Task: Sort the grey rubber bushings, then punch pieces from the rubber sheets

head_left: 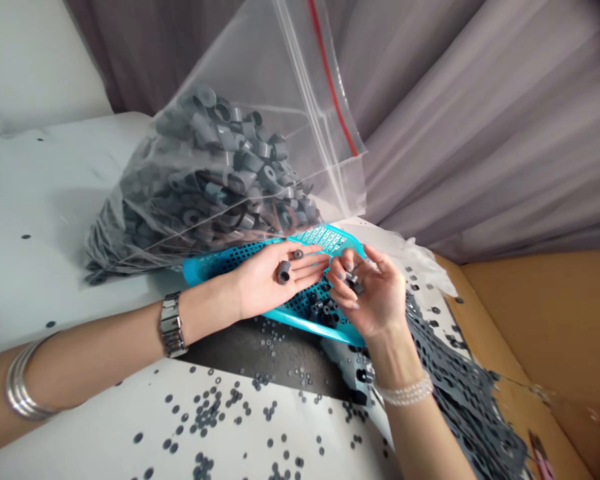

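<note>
The grey curtain [455, 127] spreads widest behind my work, above the white work surface [35, 193] and the brown cardboard [545, 300] to my right. Leaning over the surface is the clear zip bag [265, 77], its lower part filled with grey tubular pieces. Under its lower edge sits the blue basket [305, 325], and my 2 hands are above it, with the punched grey strips [460, 373] heaped beyond my right wrist. My left hand [267, 277] lies flat, palm up, its long fingers stretched toward my right; I grip nothing with it, though 2 dark pieces rest on it: the short tube [284, 271] and the smaller ring [298, 255]. My right hand [377, 290] is palm up too, its fingers curled narrow around several dark bits [354, 283], partly hidden, so I cannot count them. What matters is the line between the hands: the tube lies left of my right fingertips, across the length of my left fingers, its axis tilted toward me with the hollow end low. My 2 sets of fingertips come together here, and I cannot tell if they touch. Below them, loose small parts [323, 305] lie in the basket; smallest, flat grey discs [207, 413] scatter nearest me.
</note>
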Tool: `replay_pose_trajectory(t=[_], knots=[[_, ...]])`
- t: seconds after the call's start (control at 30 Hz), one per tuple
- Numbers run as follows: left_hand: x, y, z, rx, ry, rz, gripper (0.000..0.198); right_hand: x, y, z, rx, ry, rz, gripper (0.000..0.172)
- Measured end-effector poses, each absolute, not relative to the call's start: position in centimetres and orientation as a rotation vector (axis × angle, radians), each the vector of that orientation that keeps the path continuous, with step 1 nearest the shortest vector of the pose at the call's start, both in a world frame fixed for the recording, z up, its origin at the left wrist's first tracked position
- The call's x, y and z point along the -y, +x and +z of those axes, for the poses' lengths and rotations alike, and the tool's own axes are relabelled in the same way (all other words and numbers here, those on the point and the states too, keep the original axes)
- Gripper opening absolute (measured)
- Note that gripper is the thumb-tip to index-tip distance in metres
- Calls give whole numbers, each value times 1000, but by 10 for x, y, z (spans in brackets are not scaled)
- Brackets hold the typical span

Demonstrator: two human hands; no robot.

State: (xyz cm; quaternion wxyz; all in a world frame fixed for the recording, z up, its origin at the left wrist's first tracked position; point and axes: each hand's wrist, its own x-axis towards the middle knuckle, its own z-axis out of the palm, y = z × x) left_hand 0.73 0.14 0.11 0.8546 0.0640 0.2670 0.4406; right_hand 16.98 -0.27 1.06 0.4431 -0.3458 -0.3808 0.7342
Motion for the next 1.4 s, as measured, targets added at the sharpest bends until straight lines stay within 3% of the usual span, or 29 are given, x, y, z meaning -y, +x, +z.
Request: replay_pose_trajectory(t=[0.1, 0.2, 0.3, 0.4, 0.57, 0.67, 0.77, 0.9, 1.07, 1.4], knots=[[-1, 8, -2, -560, 149, 942, 35, 4, 163, 5, 1091, -999, 1611, 30], [-2, 9, -4, -545, 148, 949, 26, 8, 156, 2, 1304, -1151, 1311, 15], [-2, 10, -5, -536, 130, 953, 18, 13, 151, 2, 1548, -1289, 984, 26], [-2, 9, -3, -521, 120, 972, 20, 16, 147, 2, 1753, -1353, 701, 28], [1, 8, 0, -488, 133, 980, 27, 18, 144, -3, 1807, -1339, 545, 22], [1, 9, 0, -503, 158, 969, 24, 15, 147, -1, 1653, -1332, 757, 18], [1, 8, 1, -527, 147, 946, 19, 12, 154, 5, 1320, -1174, 1306, 17], [0, 5, 2, -484, 157, 871, 38, 8, 162, 14, 981, -912, 1712, 13], [-2, 4, 0, -440, 168, 831, 49, 7, 165, 15, 903, -878, 1753, 11], [0, 1, -3, -384, 163, 866, 48, 7, 161, 14, 974, -1000, 1630, 27]])
